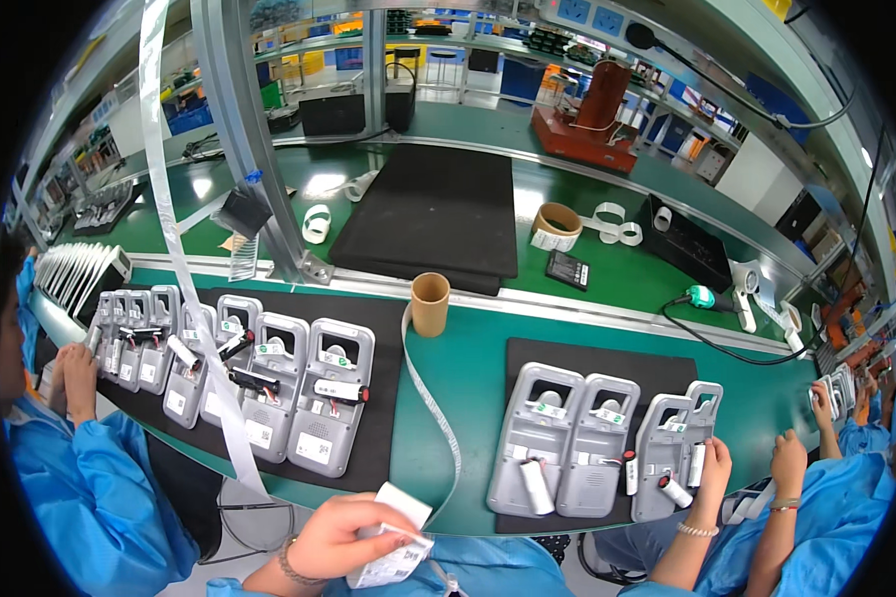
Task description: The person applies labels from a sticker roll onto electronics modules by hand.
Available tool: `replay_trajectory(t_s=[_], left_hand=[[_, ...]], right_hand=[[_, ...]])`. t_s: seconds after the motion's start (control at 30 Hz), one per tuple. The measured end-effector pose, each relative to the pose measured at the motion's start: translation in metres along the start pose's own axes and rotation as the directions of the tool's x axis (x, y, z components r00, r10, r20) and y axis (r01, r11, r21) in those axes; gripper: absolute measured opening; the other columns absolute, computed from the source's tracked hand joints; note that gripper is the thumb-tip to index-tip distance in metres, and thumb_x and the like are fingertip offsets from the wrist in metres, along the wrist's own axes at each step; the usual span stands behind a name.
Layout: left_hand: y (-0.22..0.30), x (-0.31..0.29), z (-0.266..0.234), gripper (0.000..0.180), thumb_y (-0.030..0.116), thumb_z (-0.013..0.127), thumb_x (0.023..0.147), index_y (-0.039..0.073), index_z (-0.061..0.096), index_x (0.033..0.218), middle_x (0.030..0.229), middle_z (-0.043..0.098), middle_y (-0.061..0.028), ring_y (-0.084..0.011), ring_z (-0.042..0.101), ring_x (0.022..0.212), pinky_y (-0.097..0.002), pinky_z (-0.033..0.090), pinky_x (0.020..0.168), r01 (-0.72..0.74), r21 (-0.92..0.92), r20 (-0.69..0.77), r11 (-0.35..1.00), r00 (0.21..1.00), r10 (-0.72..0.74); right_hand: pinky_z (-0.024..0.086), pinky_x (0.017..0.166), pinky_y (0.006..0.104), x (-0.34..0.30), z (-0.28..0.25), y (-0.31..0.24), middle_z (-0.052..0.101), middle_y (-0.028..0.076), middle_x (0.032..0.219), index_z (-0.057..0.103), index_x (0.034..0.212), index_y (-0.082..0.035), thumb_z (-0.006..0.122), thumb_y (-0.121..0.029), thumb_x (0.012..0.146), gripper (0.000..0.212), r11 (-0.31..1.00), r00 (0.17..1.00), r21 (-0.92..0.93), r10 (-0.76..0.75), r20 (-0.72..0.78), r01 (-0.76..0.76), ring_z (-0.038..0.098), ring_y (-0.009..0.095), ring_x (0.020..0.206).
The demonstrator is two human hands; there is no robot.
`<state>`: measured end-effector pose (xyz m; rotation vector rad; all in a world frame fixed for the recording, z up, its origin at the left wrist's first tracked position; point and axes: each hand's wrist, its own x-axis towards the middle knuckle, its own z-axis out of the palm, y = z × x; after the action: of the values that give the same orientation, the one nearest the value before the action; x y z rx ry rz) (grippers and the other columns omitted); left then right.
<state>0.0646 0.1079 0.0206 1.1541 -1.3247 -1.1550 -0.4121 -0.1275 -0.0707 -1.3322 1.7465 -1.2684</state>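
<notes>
Hands: left hand (343, 537), at the near table edge, grips a white printed label sheet (396, 542); the right hand is out of view.
Strip: a thin white backing tape (430, 398) runs from the sheet up to a brown cardboard tube (429, 303).
Table: bare green table (468, 368) lies open between two black mats.
Left mat: a row of grey plastic device shells (329, 398), a co-worker's hands (75, 373) at its far end.
Right mat: grey shells (567, 438); another person's hand (712, 468) on the last one.
Beyond: black mat (428, 214), tape rolls (617, 224), aluminium post (249, 129).
</notes>
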Motion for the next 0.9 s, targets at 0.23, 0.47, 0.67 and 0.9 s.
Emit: replay_trajectory(t_s=[0.23,0.47,0.67,0.9], left_hand=[[-0.012,0.016,0.015,0.014,0.002,0.062,0.083,-0.001,0.065,0.096,0.101,0.062,-0.0129,-0.0170,0.060,0.089,-0.0262,0.046,0.077,0.112,-0.148,-0.136,0.983,0.982,-0.132],[-0.011,0.041,0.023,0.010,0.000,0.063,0.079,0.001,0.063,0.088,0.098,0.063,-0.0163,-0.0328,0.059,0.104,-0.0351,0.047,0.085,0.003,0.524,-0.243,0.851,0.959,0.147],[-0.007,0.057,0.022,0.008,0.007,0.058,0.082,0.005,0.062,0.089,0.089,0.064,-0.0124,-0.0347,0.059,0.099,-0.0463,0.034,0.098,0.038,0.623,-0.213,0.781,0.969,0.123],[-0.003,0.059,0.028,0.007,0.006,0.059,0.081,0.005,0.062,0.087,0.083,0.064,-0.0115,-0.0321,0.061,0.083,-0.0481,0.036,0.099,0.173,0.535,-0.287,0.827,0.958,-0.015]], right_hand=[[0.036,0.091,0.0354,-0.072,0.047,-0.045,0.054,0.015,0.107,0.058,0.107,0.005,0.050,-0.015,0.092,0.027,0.891,0.958,-0.373,-0.285,-0.014,0.260,0.049,0.026,0.100],[0.031,0.099,0.0394,-0.108,0.058,-0.088,0.044,0.018,0.125,0.046,0.125,0.001,0.053,-0.019,0.088,0.043,0.815,0.915,-0.415,-0.370,0.163,0.404,0.042,0.032,0.113],[0.021,0.106,0.0518,-0.114,0.019,-0.083,0.026,0.022,0.144,0.042,0.130,-0.002,0.077,-0.066,0.042,0.115,0.789,0.684,-0.230,-0.301,0.664,0.570,0.017,0.044,0.134],[0.027,0.103,0.0532,-0.118,0.048,-0.087,0.035,0.020,0.140,0.054,0.119,-0.004,0.085,-0.049,0.043,0.094,0.755,0.729,-0.200,-0.470,0.499,0.624,0.025,0.044,0.131]])
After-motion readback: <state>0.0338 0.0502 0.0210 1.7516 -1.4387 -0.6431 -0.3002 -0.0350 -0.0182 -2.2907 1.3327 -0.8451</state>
